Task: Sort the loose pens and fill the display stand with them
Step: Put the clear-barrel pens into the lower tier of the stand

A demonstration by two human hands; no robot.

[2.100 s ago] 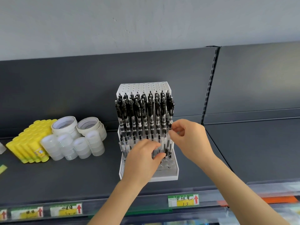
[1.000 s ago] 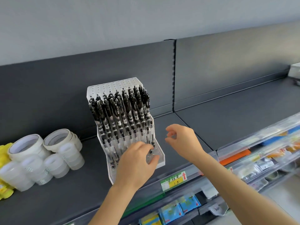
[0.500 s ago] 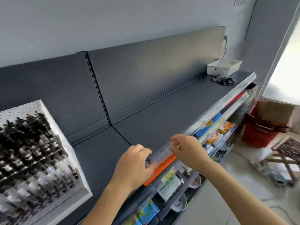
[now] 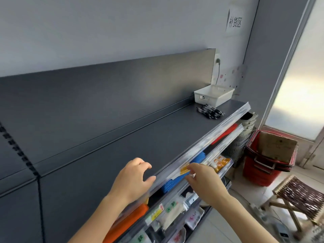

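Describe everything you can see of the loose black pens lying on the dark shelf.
The heap of loose black pens lies flat on the dark grey metal shelf, near its far right end, just in front of the white plastic bin. The pens look dark with pale bands, overlapping, roughly parallel, slanting toward the shelf's front edge; too small to count. The left hand and right hand are well away, touching none.

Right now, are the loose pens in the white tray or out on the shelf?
Out: the pens lie piled on the shelf beside the white tray.
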